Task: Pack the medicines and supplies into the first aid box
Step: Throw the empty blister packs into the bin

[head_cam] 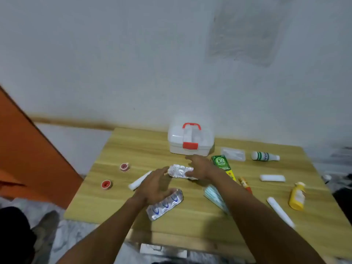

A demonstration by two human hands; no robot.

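— Is the first aid box (190, 143) open?
— No. Its red latch is down. It sits just past my right fingertips. I think it must be opened before anything can go in.
— What is your right hand (200, 167) doing?
— Its fingers point straight out toward the box. The crumpled foil pill strip (178, 170) lies by my thumb. It is blurry, so I cannot tell if I pinch it or only touch it.
— And the left hand (154, 185)?
— Its fingers are spread apart and hold nothing. It hovers over the flat pill strip with blue marks (165, 203), and my fingers hide the strip's far end. A white tube (139, 180) pokes out left of my knuckles, partly covered.
— Why are both hands there?
— I guess to gather the two strips, since they lie closest.
— Is anything else hard to see?
— The green OB herbal box (222, 164) is partly behind my right wrist.
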